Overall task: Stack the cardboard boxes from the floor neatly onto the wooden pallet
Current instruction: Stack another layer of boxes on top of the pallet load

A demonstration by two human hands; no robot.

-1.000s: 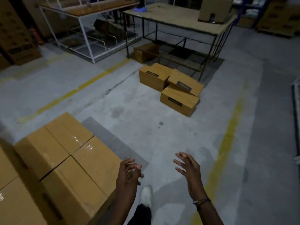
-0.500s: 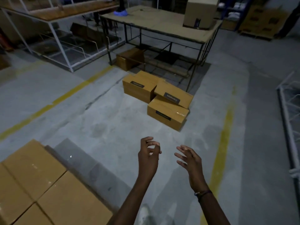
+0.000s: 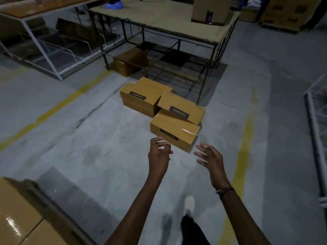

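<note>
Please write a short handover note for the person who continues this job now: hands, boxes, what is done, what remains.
Left hand and right hand: both empty, fingers loosely spread, reaching forward.
Three boxes lie on the floor ahead: near box, tilted box leaning on it, far box.
Done: stacked boxes at lower left.
Left: carry the three over, probably the tilted one first.

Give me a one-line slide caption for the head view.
Both empty hands, left hand and right hand, reach toward three cardboard boxes clustered on the concrete floor beside a metal-framed table.
</note>
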